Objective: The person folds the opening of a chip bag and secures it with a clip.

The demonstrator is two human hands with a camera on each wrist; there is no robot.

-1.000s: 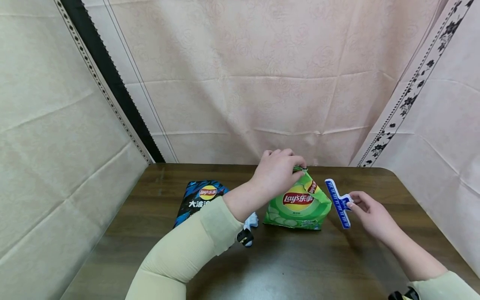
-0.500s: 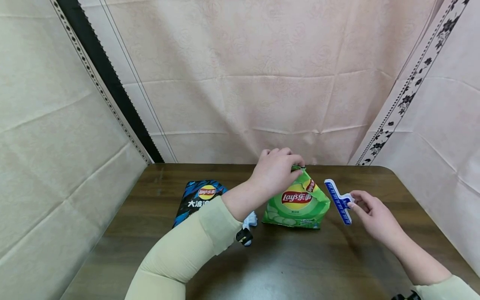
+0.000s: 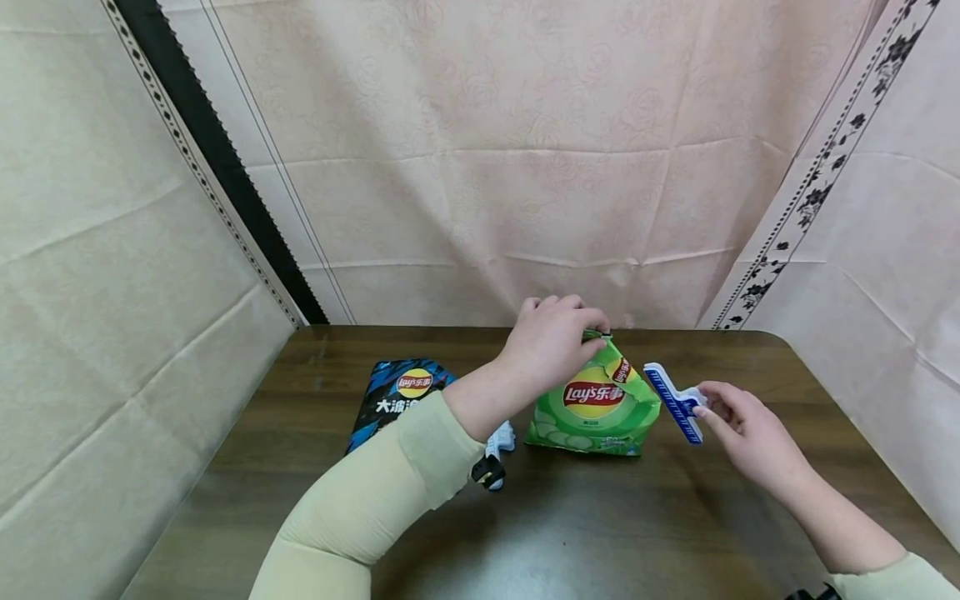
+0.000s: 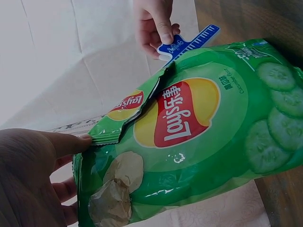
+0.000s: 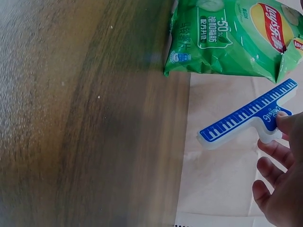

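Note:
A green Lay's chip bag [image 3: 592, 408] stands upright on the table, its top folded over. My left hand [image 3: 551, 342] pinches that folded top edge between thumb and fingers, as the left wrist view also shows with the bag's folded flap [image 4: 128, 111]. To the right of the bag, my right hand [image 3: 750, 429] holds a blue and white clip [image 3: 675, 403] with a long bar and a piano-key print. Thumb and forefinger pinch the clip's handle in the right wrist view, the long bar [image 5: 246, 113] pointing away from the palm, beside the bag.
A black and blue Lay's chip bag [image 3: 397, 396] lies left of the green one, partly covered by my left forearm. A pale blue clip [image 3: 501, 442] shows beside my left sleeve. Light cloth [image 3: 480, 167] hangs behind the brown wooden table [image 3: 585, 533].
The clip in my right hand has tilted a little, its upper end shifting left towards the green bag. My left hand keeps its pinch on the folded top.

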